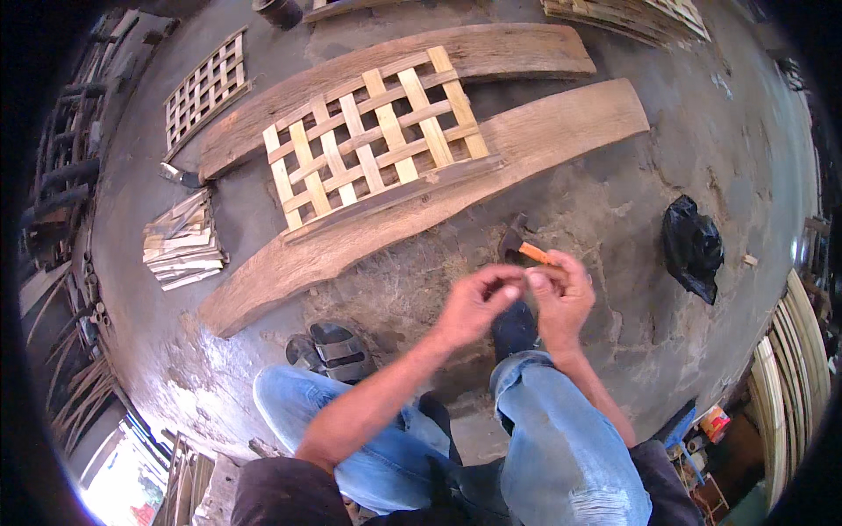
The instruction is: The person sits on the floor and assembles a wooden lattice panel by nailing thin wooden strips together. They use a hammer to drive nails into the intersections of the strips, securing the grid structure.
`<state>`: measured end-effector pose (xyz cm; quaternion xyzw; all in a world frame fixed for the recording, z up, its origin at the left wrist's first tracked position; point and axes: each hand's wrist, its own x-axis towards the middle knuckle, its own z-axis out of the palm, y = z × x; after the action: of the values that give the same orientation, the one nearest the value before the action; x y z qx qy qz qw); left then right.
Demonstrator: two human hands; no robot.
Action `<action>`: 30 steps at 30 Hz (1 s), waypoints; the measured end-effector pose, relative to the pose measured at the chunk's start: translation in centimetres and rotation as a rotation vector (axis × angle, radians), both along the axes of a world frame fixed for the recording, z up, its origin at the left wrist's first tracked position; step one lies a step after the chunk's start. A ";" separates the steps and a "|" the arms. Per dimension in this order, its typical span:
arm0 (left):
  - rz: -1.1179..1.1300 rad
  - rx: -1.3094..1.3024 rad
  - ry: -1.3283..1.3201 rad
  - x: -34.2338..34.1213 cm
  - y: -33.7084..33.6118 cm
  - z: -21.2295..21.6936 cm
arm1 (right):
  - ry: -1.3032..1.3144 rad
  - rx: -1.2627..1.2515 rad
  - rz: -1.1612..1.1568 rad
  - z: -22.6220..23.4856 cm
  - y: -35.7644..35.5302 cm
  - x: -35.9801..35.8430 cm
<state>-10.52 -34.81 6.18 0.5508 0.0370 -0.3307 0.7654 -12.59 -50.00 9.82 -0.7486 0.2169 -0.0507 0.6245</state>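
Saw left hand (474, 302) and right hand (564, 298) meeting, fingers curled as if pinching; could not tell what. Spotted orange-handled hammer (534, 252) just beyond right hand, seemingly on floor (596, 206); judged stiff, head-heavy, best held by shaft.

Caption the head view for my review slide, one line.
Left hand and right hand close together near an orange-handled tool, a woven slat lattice lying over two wooden planks.

The left hand (471, 309) and the right hand (561, 302) are close together, with curled fingers (497, 274); both forearms (377, 390) extend forward and converge.
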 end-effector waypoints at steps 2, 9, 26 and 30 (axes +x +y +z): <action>0.131 -0.238 0.151 -1.3 -2.0 -0.1 | 0.004 0.067 -0.027 -0.9 0.3 -0.2; 0.202 -0.332 0.558 -2.4 -1.5 -0.8 | 0.074 0.103 0.096 -1.6 -0.3 -1.3; -0.192 0.446 -0.405 1.9 -4.4 -5.1 | 0.900 0.084 -0.276 -15.0 -3.3 -30.6; -0.270 0.553 -0.467 2.9 -4.9 -6.8 | 0.916 0.048 -0.293 -13.7 -3.6 -30.6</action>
<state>-7.61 -39.68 -0.64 0.7968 -0.1233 -0.2715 0.5255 -43.22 -53.60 -3.91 -0.6407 0.5740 0.2021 0.4681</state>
